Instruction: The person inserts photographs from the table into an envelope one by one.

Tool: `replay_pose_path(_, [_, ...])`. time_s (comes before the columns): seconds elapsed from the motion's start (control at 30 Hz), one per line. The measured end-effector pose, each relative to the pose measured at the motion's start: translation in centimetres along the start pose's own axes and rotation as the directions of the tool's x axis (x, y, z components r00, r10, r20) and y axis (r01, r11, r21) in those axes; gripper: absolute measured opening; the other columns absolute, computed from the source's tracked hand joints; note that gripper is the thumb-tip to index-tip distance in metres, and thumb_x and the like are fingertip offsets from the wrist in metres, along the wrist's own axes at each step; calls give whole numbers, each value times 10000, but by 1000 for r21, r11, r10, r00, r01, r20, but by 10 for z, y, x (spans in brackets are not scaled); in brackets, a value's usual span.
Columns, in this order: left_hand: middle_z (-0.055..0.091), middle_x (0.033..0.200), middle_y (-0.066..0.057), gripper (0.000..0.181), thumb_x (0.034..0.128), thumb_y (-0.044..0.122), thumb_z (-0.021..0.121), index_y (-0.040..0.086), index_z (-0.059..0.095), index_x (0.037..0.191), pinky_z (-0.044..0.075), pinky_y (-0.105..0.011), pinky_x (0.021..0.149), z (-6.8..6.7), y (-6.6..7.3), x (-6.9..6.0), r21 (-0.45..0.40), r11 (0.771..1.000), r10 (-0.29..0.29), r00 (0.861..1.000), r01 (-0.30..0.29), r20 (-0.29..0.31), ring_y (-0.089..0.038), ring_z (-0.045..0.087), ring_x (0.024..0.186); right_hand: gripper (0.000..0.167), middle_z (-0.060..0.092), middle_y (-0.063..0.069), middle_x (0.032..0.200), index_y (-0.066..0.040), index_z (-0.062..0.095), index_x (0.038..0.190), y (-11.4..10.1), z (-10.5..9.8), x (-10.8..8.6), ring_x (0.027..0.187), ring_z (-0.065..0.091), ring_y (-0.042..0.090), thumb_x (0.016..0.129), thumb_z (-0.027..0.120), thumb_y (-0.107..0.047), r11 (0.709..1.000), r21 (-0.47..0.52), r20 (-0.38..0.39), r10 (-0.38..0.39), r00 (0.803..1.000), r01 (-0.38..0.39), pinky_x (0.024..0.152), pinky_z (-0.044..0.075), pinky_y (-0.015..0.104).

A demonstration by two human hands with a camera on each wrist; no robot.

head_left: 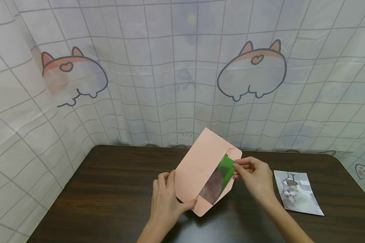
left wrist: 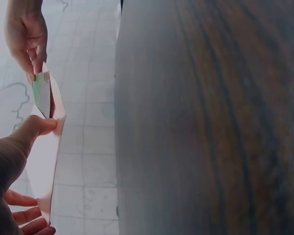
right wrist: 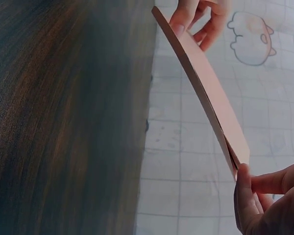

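A pink envelope [head_left: 197, 158] is held tilted above the dark table, its opening toward the lower right. Partly inside it lies a photo [head_left: 214, 185] with green and brownish areas. The left hand [head_left: 167, 202] grips the envelope's lower left part, thumb on the near corner; the left wrist view shows the thumb on one side of the envelope [left wrist: 44, 156] and fingers on the other. At the opening's right end, the right hand [head_left: 258, 179] pinches the photo's green corner between thumb and fingers. In the right wrist view the envelope [right wrist: 210, 93] appears nearly edge-on.
Another photo [head_left: 296, 194], showing a pale furry animal, lies on the dark wooden table [head_left: 109, 189] beyond the right forearm. Behind the table's far edge hangs a white gridded curtain [head_left: 170, 84] with cartoon animal drawings.
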State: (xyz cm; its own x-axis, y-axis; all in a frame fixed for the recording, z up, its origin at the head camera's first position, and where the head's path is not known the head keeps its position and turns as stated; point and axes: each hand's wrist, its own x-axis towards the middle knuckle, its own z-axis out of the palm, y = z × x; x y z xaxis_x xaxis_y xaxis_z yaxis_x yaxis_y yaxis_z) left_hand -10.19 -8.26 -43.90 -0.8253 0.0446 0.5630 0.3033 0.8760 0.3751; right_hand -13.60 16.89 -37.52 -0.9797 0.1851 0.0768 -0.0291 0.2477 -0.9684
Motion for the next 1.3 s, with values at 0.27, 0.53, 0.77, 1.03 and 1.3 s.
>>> replay_pose_path(0.27, [558,1148,-187,1045,507,441,1035,-49,609,1326,508,-389,711,0,1,0,20,1000,7,1000,-7,-11,-315,498,902,186,767,168,846,149,714,1103,-4,5,-2,599,717,37,958,723,32,1000,-21,-26,-5,1000,5,627,599,221])
replay_pose_path(0.53, [557,1155,-182,1027,521,435,1033,-44,616,1328,497,-368,697,-2,2,1,0,1000,-6,1000,6,5,-294,491,896,181,766,173,842,152,713,1101,-5,8,-2,594,713,26,956,721,43,1000,-22,-35,-7,999,6,633,606,240])
replay_pose_path(0.77, [552,1185,-170,993,549,427,1026,-20,616,1336,499,-371,710,-3,4,1,-27,999,-31,998,32,49,-279,486,910,125,762,208,852,119,734,1050,-3,10,-3,588,694,-8,951,725,44,990,-122,-58,-78,995,71,613,591,208])
replay_pose_path(1.03, [550,1205,-167,973,569,432,1017,-11,620,1338,501,-379,731,-5,6,1,-41,998,-40,997,43,70,-274,492,923,120,767,231,897,113,735,1049,-3,13,-3,593,690,-19,955,713,43,989,-128,-62,-83,995,74,603,575,180])
replay_pose_path(1.3, [549,1199,-155,957,581,434,1006,-8,621,1337,492,-360,726,-5,8,0,-55,997,-40,996,45,84,-263,486,912,132,770,231,917,121,732,1061,-3,15,-3,588,695,-13,954,715,46,995,-88,-62,-56,997,50,601,576,185])
